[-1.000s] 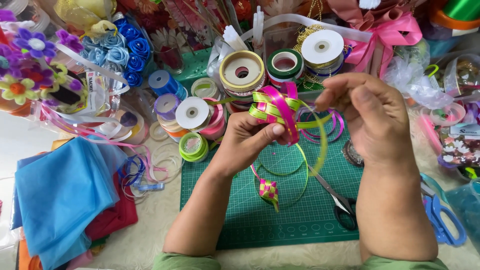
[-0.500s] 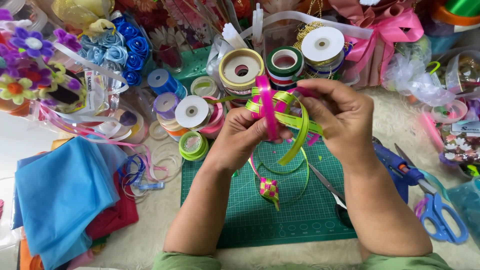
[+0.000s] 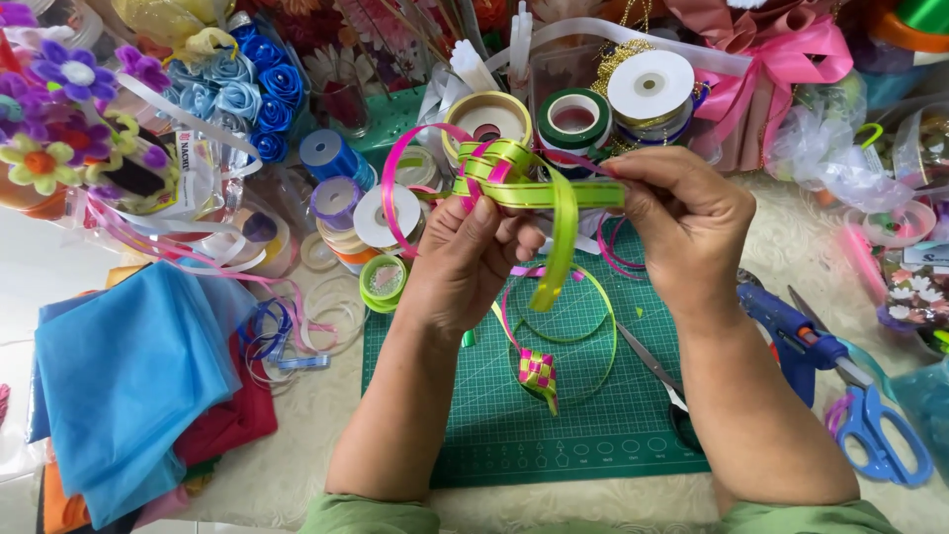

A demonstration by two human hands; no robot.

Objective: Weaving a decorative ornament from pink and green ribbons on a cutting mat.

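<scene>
Fabric [image 3: 129, 381] in bright blue lies folded at the lower left over red cloth, the biggest thing on the table, and beside it the green cutting mat [image 3: 514, 435] with its white grid sits under both forearms. Above the mat the left hand [image 3: 465, 262] is curled with its thumb pressed down on a half-woven knot of green ribbon [image 3: 539, 193] and pink ribbon [image 3: 405, 158], pinching the crossing strips; the right hand [image 3: 682, 227] pinches the end of the green strip between thumb and fingers, holding it level. Loose ends hang down to a small woven pink-and-green piece [image 3: 537, 371] dangling just over the mat. Behind the hands stand ribbon spools, one with a round white label face [image 3: 650, 86] and one green-rimmed [image 3: 573, 119]. A blue glue gun [image 3: 796, 336] and blue-handled scissors [image 3: 875, 435] lie at the right
</scene>
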